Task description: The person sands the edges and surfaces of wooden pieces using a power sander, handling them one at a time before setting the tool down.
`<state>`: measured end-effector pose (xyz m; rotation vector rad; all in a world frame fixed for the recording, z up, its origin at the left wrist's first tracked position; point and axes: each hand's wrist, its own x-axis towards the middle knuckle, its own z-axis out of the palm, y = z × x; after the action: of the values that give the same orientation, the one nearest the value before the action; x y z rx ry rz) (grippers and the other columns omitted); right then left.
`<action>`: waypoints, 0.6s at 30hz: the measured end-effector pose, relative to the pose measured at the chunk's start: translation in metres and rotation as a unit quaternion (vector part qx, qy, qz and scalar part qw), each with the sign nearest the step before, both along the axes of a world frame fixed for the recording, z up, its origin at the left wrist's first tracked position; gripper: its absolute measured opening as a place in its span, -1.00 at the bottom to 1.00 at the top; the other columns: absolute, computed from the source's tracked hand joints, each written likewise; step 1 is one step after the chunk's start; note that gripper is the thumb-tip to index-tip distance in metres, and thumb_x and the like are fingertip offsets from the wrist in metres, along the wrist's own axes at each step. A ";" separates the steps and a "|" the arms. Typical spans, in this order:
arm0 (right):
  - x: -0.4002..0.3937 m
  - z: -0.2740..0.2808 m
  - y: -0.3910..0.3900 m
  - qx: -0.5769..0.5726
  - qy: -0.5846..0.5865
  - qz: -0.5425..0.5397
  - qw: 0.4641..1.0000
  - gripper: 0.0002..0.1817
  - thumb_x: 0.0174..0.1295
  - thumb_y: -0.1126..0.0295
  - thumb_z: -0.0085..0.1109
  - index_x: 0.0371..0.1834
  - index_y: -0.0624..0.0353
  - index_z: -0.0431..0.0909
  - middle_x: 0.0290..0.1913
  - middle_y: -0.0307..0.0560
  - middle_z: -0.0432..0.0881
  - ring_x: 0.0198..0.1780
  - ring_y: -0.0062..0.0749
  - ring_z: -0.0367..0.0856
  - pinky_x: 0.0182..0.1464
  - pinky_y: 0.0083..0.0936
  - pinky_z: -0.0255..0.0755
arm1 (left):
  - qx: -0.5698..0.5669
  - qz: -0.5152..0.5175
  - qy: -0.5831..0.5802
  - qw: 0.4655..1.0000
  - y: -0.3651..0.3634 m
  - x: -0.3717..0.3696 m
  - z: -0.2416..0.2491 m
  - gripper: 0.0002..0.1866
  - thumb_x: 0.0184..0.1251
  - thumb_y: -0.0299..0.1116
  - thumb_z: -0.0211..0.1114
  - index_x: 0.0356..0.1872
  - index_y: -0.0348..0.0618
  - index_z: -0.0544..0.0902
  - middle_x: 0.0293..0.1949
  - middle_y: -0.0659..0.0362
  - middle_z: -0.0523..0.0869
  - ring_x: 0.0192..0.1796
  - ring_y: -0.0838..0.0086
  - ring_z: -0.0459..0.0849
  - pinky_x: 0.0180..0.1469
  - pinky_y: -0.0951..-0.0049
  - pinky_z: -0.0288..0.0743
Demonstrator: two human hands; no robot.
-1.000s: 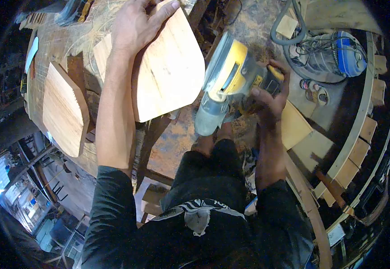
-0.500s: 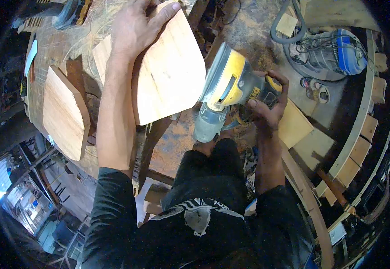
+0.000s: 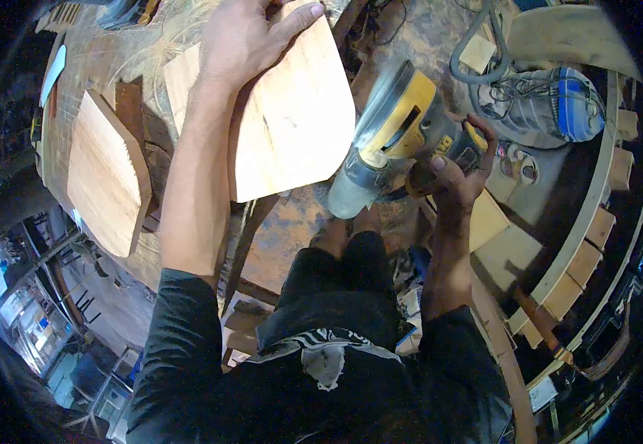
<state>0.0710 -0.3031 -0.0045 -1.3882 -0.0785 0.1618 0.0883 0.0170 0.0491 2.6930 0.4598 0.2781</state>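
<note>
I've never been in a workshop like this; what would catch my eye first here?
Probably the yellow-and-black sander in the right hand, its round pad turned toward the edge of a pale wooden board. That board, brightly lit, lies under the left hand, with a second board farther left on the workbench. Off to the upper right, a blue-topped machine stands on the floor.

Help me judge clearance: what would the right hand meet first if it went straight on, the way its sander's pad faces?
The right hand, orbital sander leading, would probably meet the edge of the wooden board under the left hand; depth leaves any gap unclear.
</note>
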 end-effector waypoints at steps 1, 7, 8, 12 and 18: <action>-0.002 -0.010 -0.007 -0.002 -0.001 0.001 1.000 -0.11 -0.17 0.35 0.47 0.37 0.18 0.33 0.13 0.04 0.57 0.09 -0.18 0.65 0.19 -0.26 0.60 | -0.002 0.001 -0.001 1.000 0.001 0.000 -0.002 -0.27 0.31 0.39 0.34 -0.20 -0.25 0.79 -0.23 -0.05 0.80 -0.13 0.06 0.78 -0.04 0.12 0.62; -0.020 -0.022 -0.012 0.031 -0.010 0.035 0.999 -0.09 -0.11 0.24 0.70 0.36 0.10 0.38 0.21 0.11 0.60 0.24 -0.11 0.60 0.30 -0.19 0.53 | 0.023 -0.032 -0.020 0.999 0.005 0.001 -0.006 -0.26 0.31 0.40 0.33 -0.13 -0.23 0.80 -0.20 -0.07 0.80 -0.10 0.04 0.79 0.00 0.10 0.63; -0.017 -0.018 -0.008 0.024 0.011 0.015 1.000 -0.09 -0.16 0.29 0.60 0.36 0.13 0.37 0.16 0.06 0.57 0.16 -0.16 0.62 0.24 -0.22 0.57 | 0.034 -0.032 -0.026 0.999 0.006 0.002 -0.009 -0.26 0.31 0.40 0.33 -0.13 -0.24 0.80 -0.19 -0.08 0.80 -0.10 0.04 0.79 0.00 0.10 0.62; 0.002 -0.020 -0.004 -0.002 0.010 -0.005 1.000 -0.09 -0.21 0.37 0.49 0.37 0.16 0.36 0.13 0.01 0.54 0.10 -0.20 0.64 0.17 -0.24 0.61 | 0.030 -0.039 -0.021 0.999 0.006 0.001 -0.007 -0.25 0.32 0.41 0.32 -0.13 -0.25 0.79 -0.19 -0.07 0.79 -0.10 0.03 0.78 -0.01 0.10 0.62; 0.007 -0.024 -0.004 0.034 0.020 0.012 0.999 -0.12 -0.19 0.39 0.49 0.36 0.16 0.38 0.12 0.01 0.57 0.08 -0.17 0.67 0.16 -0.24 0.62 | 0.015 -0.052 -0.039 0.998 0.002 0.001 -0.006 -0.28 0.31 0.37 0.36 -0.12 -0.24 0.79 -0.20 -0.05 0.77 -0.10 0.03 0.77 -0.02 0.11 0.61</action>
<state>0.0775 -0.3067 -0.0289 -1.3153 -0.0673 0.2055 0.0894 0.0193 0.0434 2.7137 0.2948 0.3609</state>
